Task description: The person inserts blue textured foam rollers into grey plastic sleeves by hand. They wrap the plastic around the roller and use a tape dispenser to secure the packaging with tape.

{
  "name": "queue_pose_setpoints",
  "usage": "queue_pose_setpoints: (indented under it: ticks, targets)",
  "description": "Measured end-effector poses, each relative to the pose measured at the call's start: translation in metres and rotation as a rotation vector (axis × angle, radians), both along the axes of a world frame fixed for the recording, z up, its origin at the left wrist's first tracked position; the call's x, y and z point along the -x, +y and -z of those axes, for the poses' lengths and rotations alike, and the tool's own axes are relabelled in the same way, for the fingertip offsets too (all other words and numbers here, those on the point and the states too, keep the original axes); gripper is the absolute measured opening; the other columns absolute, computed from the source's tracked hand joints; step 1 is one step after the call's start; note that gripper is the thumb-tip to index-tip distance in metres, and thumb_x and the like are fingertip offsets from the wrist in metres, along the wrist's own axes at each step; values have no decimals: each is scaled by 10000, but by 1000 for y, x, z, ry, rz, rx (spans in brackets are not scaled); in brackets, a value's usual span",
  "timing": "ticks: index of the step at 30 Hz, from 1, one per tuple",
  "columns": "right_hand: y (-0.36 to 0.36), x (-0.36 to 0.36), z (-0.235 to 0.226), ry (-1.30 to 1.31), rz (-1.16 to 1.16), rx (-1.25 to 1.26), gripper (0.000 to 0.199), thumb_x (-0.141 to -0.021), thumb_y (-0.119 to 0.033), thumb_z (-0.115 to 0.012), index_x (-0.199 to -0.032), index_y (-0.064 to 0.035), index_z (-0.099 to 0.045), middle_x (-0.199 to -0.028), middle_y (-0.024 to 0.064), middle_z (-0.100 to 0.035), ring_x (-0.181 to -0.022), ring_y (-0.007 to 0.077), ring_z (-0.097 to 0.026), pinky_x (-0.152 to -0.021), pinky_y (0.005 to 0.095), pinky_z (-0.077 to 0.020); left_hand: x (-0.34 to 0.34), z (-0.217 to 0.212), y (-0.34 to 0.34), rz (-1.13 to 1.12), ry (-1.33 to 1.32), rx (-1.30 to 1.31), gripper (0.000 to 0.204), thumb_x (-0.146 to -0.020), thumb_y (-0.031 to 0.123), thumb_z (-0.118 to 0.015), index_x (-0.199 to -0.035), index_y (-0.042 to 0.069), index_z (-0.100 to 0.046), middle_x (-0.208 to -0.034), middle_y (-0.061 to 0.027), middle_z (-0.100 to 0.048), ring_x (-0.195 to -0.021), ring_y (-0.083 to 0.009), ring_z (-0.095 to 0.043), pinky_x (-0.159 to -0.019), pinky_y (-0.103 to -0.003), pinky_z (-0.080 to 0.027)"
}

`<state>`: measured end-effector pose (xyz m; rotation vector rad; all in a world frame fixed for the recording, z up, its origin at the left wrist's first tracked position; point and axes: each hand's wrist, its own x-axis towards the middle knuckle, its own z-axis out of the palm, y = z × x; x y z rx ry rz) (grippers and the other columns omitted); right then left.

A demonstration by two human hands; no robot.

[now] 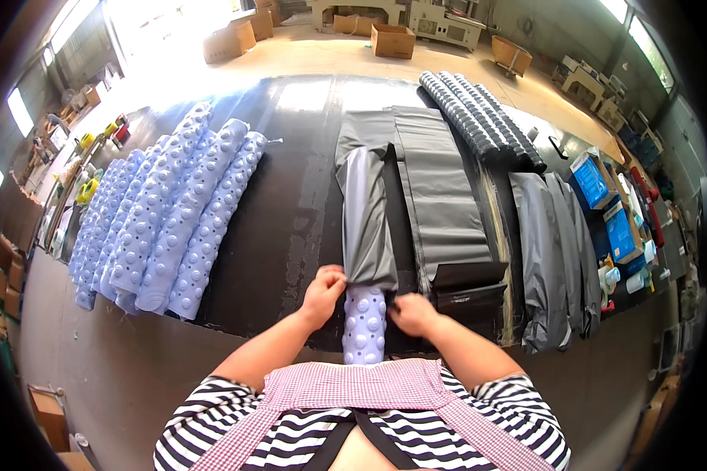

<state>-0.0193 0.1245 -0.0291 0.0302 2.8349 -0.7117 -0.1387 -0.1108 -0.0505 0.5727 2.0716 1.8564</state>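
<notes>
In front of me a rolled lavender bubble-textured mat lies lengthwise, its near end against my apron. A grey plastic bag covers the far part of the roll, its mouth around the middle of it. At the left side of that mouth, my left hand is closed on the bag's edge. My right hand is beside the roll, just below the bag's right corner. Its fingers are curled, and whether they hold the film is hidden. A stack of flat grey bags lies just to the right.
Several lavender mat rolls are piled at the left of the black table. Dark patterned rolls lie at the far right. Filled grey bags and blue boxes line the right side. Cartons stand on the floor beyond.
</notes>
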Motion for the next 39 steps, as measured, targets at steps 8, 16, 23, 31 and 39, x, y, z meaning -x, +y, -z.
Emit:
queue_pose_setpoints:
  ticks: [8, 16, 23, 31, 39]
  targets:
    - [-3, -72, 23, -559, -112, 553, 459, -894, -353, -707, -1028, 86, -713, -956, 266, -729, -860, 337, -714, -749, 430, -536, -46, -14, -46, 763, 9, 163, 67, -905, 121, -703, -920, 58, -721, -977, -63, -617, -1002, -213, -588, -888, -356, -475]
    - [-64, -18, -48, -392, 23, 602, 249, -983, -278, -643, -1005, -62, -763, -665, 34, -632, -593, 144, -559, -586, 345, -462, -3, -88, -9, 413, 296, 85, 22, -890, 34, -670, -897, 25, -652, -916, -62, -594, -880, -203, -594, -825, -321, -479]
    - [-51, -47, -7, -224, 612, 994, 263, -932, -230, -650, -831, 11, -684, -699, 86, -682, -583, 142, -612, -571, 300, -489, -45, -15, -42, -97, 189, 384, 902, -776, 149, -835, -1534, 116, -347, -1052, -102, -646, -1033, -259, -590, -910, -374, -485]
    - [-43, -71, -4, -459, 569, 1069, 122, -949, -111, -689, -886, -7, -675, -820, 87, -719, -719, 105, -651, -655, 234, -521, -56, -15, -94, -57, -215, 358, 601, -856, -21, -720, -1385, 36, -439, -782, -18, -571, -679, -89, -533, -641, -254, -460]
    - [-52, -77, 7, -168, 335, 927, 89, -966, -58, -655, -938, 20, -688, -841, 28, -700, -781, 95, -647, -678, 278, -531, -90, -36, -6, 344, 716, 305, 202, -804, 130, -784, -987, 85, -713, -984, -61, -674, -875, -259, -650, -769, -366, -532]
